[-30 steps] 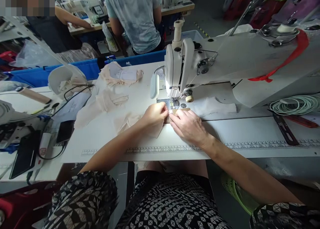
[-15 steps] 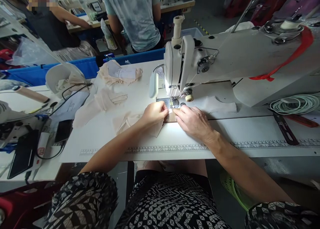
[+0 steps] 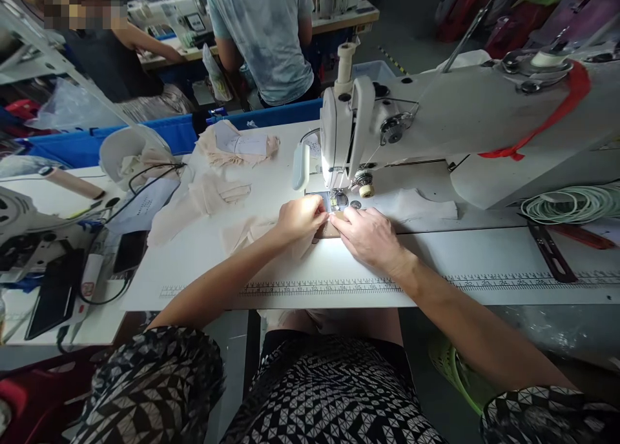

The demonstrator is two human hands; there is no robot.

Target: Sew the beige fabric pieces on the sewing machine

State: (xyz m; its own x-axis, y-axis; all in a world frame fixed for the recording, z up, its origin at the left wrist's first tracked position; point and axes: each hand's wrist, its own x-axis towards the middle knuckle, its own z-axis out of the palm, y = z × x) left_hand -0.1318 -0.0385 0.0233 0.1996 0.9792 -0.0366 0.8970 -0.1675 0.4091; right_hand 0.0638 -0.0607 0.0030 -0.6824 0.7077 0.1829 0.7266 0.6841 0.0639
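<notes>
Under the lit needle area of the white sewing machine (image 3: 341, 121), my two hands meet with fingertips almost touching. My left hand (image 3: 301, 215) is closed in a pinch on a pale beige piece of fabric (image 3: 303, 245), part of which spreads out beneath my wrist and forearm. Just right of the presser foot (image 3: 335, 201), my right hand (image 3: 371, 234) has its thumb and forefinger pinched together at the fabric's edge. Between the fingertips the cloth is small and mostly hidden.
More beige fabric pieces (image 3: 198, 202) lie left, with a paper-topped bundle (image 3: 237, 144) behind. A pale cut piece (image 3: 426, 205) rests right of the needle. Thread snips (image 3: 552, 253) and coiled cord (image 3: 557, 202) lie far right. A printed ruler (image 3: 314, 289) runs along the front edge. Two people sit beyond.
My right hand has moved slightly left, so its fingertips come closer to my left hand's. The whole view has shifted a little.
</notes>
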